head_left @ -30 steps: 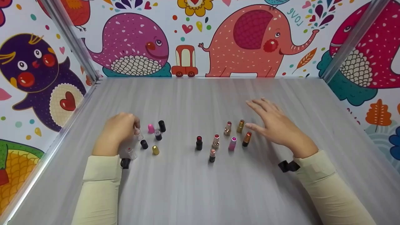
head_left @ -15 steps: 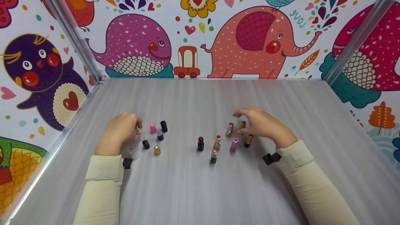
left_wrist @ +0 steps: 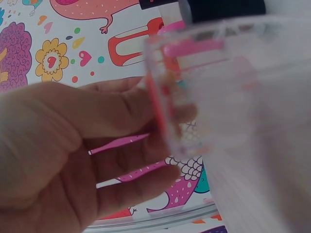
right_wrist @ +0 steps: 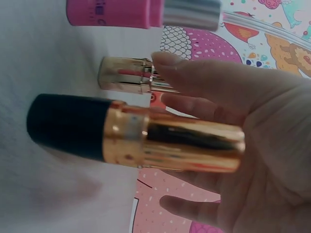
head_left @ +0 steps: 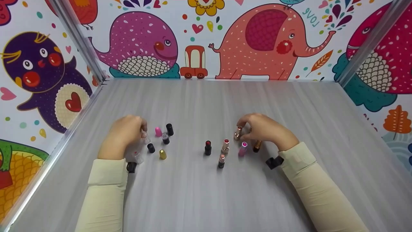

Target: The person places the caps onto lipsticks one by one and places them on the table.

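At the left, my left hand (head_left: pixel 127 129) has its fingertips curled down and pinches a clear lipstick cap (head_left: pixel 145 138). A second clear cap (left_wrist: pixel 233 92) stands close to the left wrist camera, in front of my fingers. My right hand (head_left: pixel 265 129) curls its thumb and index finger round the upper part of a gold lipstick (head_left: pixel 238 134), which stands upright. In the right wrist view the thumb overlaps that lipstick (right_wrist: pixel 124 74). Nearer that camera stands a black and gold lipstick (right_wrist: pixel 131 133), beside a pink lipstick (right_wrist: pixel 114 12). Another gold lipstick is mostly hidden behind my right hand.
Uncapped lipsticks stand left of my right hand, among them a black one (head_left: pixel 208 148) and a pale pink one (head_left: pixel 221 161). Near my left hand are a pink cap (head_left: pixel 158 131), black caps (head_left: pixel 169 129) and a gold cap (head_left: pixel 163 154). Patterned walls edge the grey table (head_left: pixel 193 199).
My right hand has moved left and down from beside the lipsticks, and its spread fingers have curled round the gold lipstick. My left hand has stayed at the clear cap.
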Motion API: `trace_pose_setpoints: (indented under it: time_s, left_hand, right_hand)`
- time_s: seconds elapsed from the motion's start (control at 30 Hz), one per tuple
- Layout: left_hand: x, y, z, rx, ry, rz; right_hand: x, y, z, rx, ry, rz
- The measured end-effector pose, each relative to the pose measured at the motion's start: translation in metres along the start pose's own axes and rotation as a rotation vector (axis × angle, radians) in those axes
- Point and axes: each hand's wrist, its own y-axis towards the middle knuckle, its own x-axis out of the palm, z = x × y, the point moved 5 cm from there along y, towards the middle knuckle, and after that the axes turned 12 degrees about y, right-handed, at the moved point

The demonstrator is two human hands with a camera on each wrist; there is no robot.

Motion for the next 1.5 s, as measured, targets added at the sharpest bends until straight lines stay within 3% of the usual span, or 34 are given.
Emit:
trace_pose_setpoints:
  time_s: [0.8,1.17,1.5]
  left_hand:
    - [0.000,-0.003,0.000,-0.013,-0.005,-0.006]
    - [-0.002,-0.001,0.001,0.000,0.002,-0.002]
    - [-0.001,-0.001,0.000,-0.011,-0.012,-0.024]
  right_hand:
    - [0.013,0.011,-0.001,0.030,-0.032,0.007]
    - [0.011,0.016,-0.004,-0.011,-0.094,-0.009]
    - [-0.008,0.007,-0.016,-0.065,-0.040,0.113]
